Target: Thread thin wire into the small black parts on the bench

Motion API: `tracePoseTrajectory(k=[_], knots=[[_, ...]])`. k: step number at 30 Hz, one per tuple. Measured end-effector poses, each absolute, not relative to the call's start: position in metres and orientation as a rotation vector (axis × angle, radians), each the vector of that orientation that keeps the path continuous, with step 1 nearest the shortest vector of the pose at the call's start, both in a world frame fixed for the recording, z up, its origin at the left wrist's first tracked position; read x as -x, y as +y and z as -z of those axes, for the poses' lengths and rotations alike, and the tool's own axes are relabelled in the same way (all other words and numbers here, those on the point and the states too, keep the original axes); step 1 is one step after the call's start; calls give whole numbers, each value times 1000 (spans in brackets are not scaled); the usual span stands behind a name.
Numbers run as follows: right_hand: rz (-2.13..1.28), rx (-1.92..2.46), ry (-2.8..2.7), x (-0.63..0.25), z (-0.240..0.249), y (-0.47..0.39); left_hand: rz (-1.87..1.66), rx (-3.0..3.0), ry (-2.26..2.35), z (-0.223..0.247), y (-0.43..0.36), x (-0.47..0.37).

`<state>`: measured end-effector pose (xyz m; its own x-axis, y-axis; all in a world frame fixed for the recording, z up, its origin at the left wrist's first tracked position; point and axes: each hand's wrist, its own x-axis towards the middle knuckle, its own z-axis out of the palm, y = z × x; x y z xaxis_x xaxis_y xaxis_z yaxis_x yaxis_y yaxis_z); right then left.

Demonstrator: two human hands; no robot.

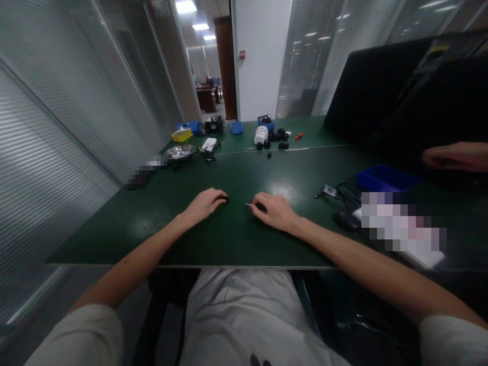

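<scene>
Both my hands rest low over the green tabletop [229, 239], a short gap apart. My left hand [205, 204] is closed on a small black part [225, 199], which peeks out at the fingertips; its exact kind is too small to tell. Between thumb and forefinger, my right hand [275, 211] pinches a thin, light-coloured pin-like piece [247, 205] that points left toward the other hand. The rest of that piece is hidden by the fingers. A small black block [269, 155] lies farther back on the table.
Right of me are a black mouse [347, 220], cables, a blue tray [387, 179] and another person's hand [455, 156]. At the back stand a metal bowl [180, 152], a yellow tray [182, 135], a white device [261, 135], several black parts and a red screwdriver [298, 136].
</scene>
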<state>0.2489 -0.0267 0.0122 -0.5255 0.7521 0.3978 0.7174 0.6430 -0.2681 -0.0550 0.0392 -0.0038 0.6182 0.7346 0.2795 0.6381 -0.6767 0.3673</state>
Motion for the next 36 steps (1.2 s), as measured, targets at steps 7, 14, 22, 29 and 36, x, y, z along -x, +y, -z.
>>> tracePoseTrajectory(k=[7,14,22,29,36], knots=[[-142,1156,-2375,-251,-12,-25,-607,-1968,2095,-4,40,273],[-123,1186,-2365,-251,-8,-23,-487,-1645,2706,3,-5,374],[-145,1180,-2379,-253,-6,-21,-485,-1702,2715,7,-3,365],[-141,1165,-2394,-252,-7,-21,-692,-1580,2744,9,-5,372],[-160,1168,-2392,-252,-10,-23,-823,-1360,2725,3,-5,366]])
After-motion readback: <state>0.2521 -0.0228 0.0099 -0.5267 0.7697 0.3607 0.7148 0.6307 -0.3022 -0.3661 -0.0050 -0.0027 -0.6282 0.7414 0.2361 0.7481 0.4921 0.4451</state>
